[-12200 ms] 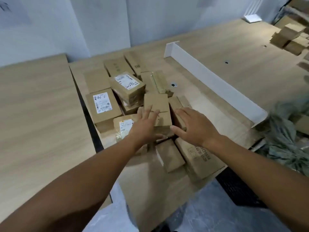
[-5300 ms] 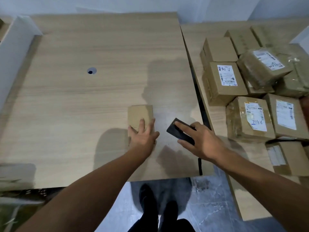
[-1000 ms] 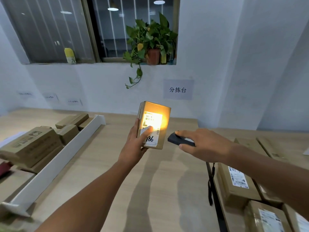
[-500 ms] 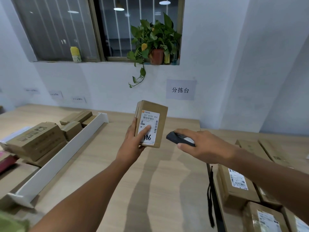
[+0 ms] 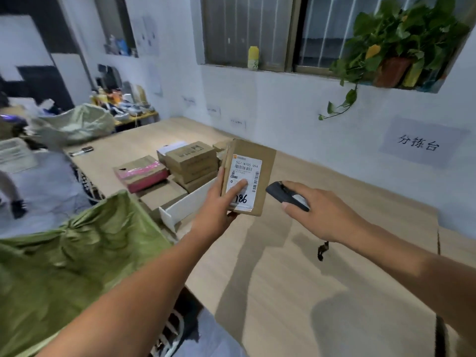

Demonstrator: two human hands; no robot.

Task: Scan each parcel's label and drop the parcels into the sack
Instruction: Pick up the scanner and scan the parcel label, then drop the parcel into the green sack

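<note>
My left hand [image 5: 219, 210] grips a small brown cardboard parcel [image 5: 262, 161] upright above the wooden table [image 5: 283, 279], thumb on its white label [image 5: 246, 176] marked 186. Just right of it, my right hand [image 5: 322, 215] holds a black handheld scanner [image 5: 286, 195] with its nose toward the parcel. A green sack [image 5: 67, 256] fills the lower left, below and left of the parcel.
Behind a white divider [image 5: 190, 203] lie stacked cardboard boxes [image 5: 192, 161] and a pink-taped box [image 5: 143, 172]. A second grey-green sack [image 5: 74, 123] sits far left. A potted plant [image 5: 391, 55] stands on the window sill. A person's legs show at the far left edge.
The scanner's yellow light on the label went out. My view has swung left, bringing the green sack into sight; the parcel stays in my left hand, the scanner in my right.
</note>
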